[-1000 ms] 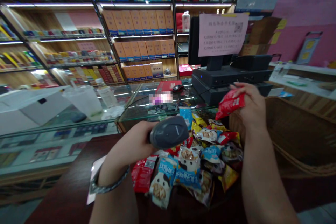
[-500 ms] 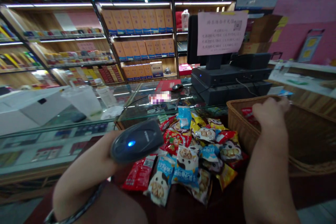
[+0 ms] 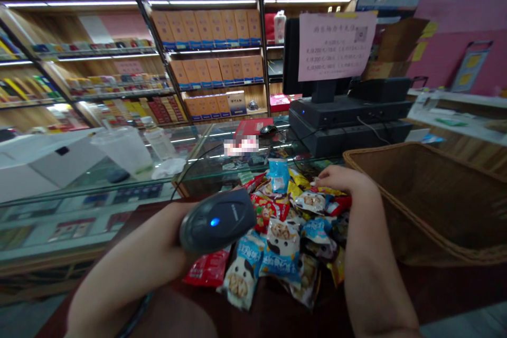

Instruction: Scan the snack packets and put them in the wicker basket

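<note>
A dark barcode scanner (image 3: 217, 221) with a lit blue light is gripped in my left hand (image 3: 174, 229), its head tilted toward the packets. Most of that hand's fingers are behind the scanner. My right hand (image 3: 338, 178) is at the back right of a pile of small snack packets (image 3: 281, 248). Its fingers curl down onto a yellow-edged snack packet (image 3: 330, 190), which they partly cover. Blue-and-white packets with a cow face and biscuits lie at the front of the pile. A red packet (image 3: 208, 268) lies below the scanner.
To the right stands a brown wicker basket (image 3: 431, 206). Behind the pile are a glass counter (image 3: 206, 166), a mouse (image 3: 268, 129) and a monitor with a paper sign (image 3: 336, 45). A plastic cup (image 3: 124, 150), bottle (image 3: 158, 140) and white box (image 3: 51, 161) stand left.
My right hand has moved left from over the basket to the back of the packet pile. My left hand and the scanner have shifted slightly right.
</note>
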Available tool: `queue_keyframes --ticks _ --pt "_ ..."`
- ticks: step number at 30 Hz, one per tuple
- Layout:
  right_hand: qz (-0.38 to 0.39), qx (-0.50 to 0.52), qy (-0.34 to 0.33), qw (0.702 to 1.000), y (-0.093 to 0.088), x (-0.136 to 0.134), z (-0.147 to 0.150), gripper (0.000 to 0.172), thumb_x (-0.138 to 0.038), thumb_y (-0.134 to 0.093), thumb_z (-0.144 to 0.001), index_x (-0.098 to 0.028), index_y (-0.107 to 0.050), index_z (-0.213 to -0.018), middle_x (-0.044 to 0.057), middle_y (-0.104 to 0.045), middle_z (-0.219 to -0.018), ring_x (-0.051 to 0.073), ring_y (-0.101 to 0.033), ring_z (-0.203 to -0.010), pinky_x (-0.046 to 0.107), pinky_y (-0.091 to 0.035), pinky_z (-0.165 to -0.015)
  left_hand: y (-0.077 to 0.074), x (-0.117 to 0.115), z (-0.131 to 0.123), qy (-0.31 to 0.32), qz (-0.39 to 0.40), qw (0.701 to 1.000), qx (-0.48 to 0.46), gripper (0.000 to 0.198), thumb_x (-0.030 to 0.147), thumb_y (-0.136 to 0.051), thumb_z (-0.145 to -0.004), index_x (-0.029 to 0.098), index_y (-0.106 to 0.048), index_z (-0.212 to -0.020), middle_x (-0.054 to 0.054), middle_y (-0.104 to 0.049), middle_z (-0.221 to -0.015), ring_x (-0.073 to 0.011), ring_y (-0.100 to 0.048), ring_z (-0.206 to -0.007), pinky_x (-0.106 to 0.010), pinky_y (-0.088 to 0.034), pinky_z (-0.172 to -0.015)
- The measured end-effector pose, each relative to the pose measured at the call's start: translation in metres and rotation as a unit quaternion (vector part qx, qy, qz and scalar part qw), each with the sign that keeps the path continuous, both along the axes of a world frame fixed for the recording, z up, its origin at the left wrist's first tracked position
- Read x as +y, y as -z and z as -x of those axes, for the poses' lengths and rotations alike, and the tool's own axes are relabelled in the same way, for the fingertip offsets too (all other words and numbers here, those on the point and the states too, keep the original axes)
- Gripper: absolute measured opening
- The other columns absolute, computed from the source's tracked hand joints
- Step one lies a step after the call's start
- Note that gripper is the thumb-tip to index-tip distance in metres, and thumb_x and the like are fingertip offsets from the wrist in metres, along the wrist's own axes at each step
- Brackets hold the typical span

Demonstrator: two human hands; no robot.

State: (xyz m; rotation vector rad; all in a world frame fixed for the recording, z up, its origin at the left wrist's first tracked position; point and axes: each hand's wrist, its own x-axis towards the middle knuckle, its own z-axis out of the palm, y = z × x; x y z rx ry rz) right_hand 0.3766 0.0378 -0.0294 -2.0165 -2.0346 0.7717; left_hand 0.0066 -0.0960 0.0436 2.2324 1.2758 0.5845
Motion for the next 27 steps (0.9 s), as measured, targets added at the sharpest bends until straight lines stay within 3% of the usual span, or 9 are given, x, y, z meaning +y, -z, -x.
queue_keyframes --ticks 4,6,9,12,15,18,22,25,27 --pt "0.047 -0.026 -0.065 0.996 0.008 0.005 0.010 0.076 -0.052 -0.087 -0.050 -0.020 -0.071 -0.118 0.009 -0.071 -0.118 0.027 -0.068 -0.102 0.031 -0.051 -0.087 -0.002 0.002 -0.003 -0.019 0.025 0.999 -0.006 0.015 0.015 -0.060 -0.071 0.022 -0.071 -0.077 0.004 -0.075 -0.067 -0.0198 -0.070 -0.082 -0.028 -0.056 -0.078" --pt "0.071 -0.047 -0.090 0.992 0.009 0.003 0.023 0.090 -0.052 -0.089 -0.045 -0.023 -0.066 -0.127 0.009 -0.069 -0.124 0.028 -0.068 -0.103 0.034 -0.051 -0.088 -0.003 0.001 -0.005 -0.019 0.017 1.000 -0.004 0.017 0.015 -0.062 -0.070 0.021 -0.072 -0.081 0.003 -0.078 -0.075 -0.0175 -0.068 -0.073 -0.027 -0.056 -0.075" --pt "0.064 -0.098 -0.106 0.987 0.012 0.000 0.048 0.103 -0.042 -0.092 -0.037 -0.025 -0.060 -0.134 0.011 -0.065 -0.132 0.032 -0.066 -0.109 0.037 -0.051 -0.088 -0.004 -0.002 -0.007 -0.012 0.036 0.999 0.012 0.018 0.011 -0.057 -0.070 0.021 -0.071 -0.075 0.006 -0.073 -0.064 -0.0118 -0.060 -0.051 -0.027 -0.057 -0.074" --pt "0.047 -0.125 -0.078 0.988 0.018 0.002 0.064 0.093 -0.022 -0.090 -0.036 -0.020 -0.065 -0.125 0.014 -0.070 -0.122 0.034 -0.068 -0.104 0.036 -0.052 -0.079 -0.004 -0.005 -0.007 -0.007 0.039 0.999 0.015 0.018 0.012 -0.056 -0.071 0.022 -0.070 -0.073 0.007 -0.071 -0.060 -0.0131 -0.063 -0.054 -0.026 -0.057 -0.073" --pt "0.012 -0.101 -0.050 0.994 0.019 0.008 0.058 0.058 -0.018 -0.079 -0.056 -0.015 -0.069 -0.113 0.015 -0.073 -0.111 0.029 -0.070 -0.094 0.030 -0.050 -0.072 -0.003 -0.007 -0.004 -0.006 0.025 1.000 0.016 0.018 0.010 -0.057 -0.069 0.022 -0.070 -0.072 0.005 -0.073 -0.064 -0.0160 -0.068 -0.070 -0.023 -0.056 -0.073" --pt "-0.052 -0.059 -0.038 0.996 0.014 0.011 0.037 0.029 -0.019 -0.061 -0.077 -0.015 -0.071 -0.104 0.012 -0.074 -0.107 0.022 -0.068 -0.092 0.025 -0.048 -0.071 -0.003 -0.006 -0.003 0.003 0.043 0.999 0.026 0.019 0.010 -0.054 -0.070 0.022 -0.068 -0.064 0.007 -0.071 -0.057 -0.0128 -0.063 -0.054 -0.024 -0.057 -0.070" --pt "-0.133 0.002 0.007 0.991 0.010 0.015 0.012 0.030 -0.022 -0.044 -0.090 -0.013 -0.070 -0.101 0.012 -0.073 -0.098 0.020 -0.068 -0.081 0.025 -0.049 -0.066 -0.002 0.001 -0.002 0.011 0.050 0.999 0.013 0.018 0.014 -0.056 -0.076 0.021 -0.070 -0.067 0.006 -0.072 -0.057 -0.0127 -0.061 -0.051 -0.025 -0.057 -0.068" --pt "-0.186 0.169 0.048 0.967 0.010 0.015 0.010 0.032 -0.028 -0.042 -0.092 -0.013 -0.069 -0.101 0.011 -0.072 -0.091 0.020 -0.068 -0.077 0.026 -0.053 -0.063 0.000 0.008 -0.002 0.012 0.031 0.999 0.000 0.014 0.019 -0.062 -0.078 0.020 -0.074 -0.086 0.002 -0.079 -0.078 -0.0163 -0.067 -0.071 -0.027 -0.057 -0.076" --pt "-0.198 0.291 0.053 0.934 0.008 0.013 0.017 0.036 -0.031 -0.043 -0.092 -0.014 -0.068 -0.112 0.010 -0.071 -0.094 0.021 -0.069 -0.080 0.027 -0.057 -0.065 0.000 0.011 -0.003 0.021 0.029 0.999 -0.005 0.017 0.022 -0.064 -0.080 0.020 -0.074 -0.094 0.001 -0.079 -0.083 -0.0186 -0.069 -0.083 -0.028 -0.056 -0.080"
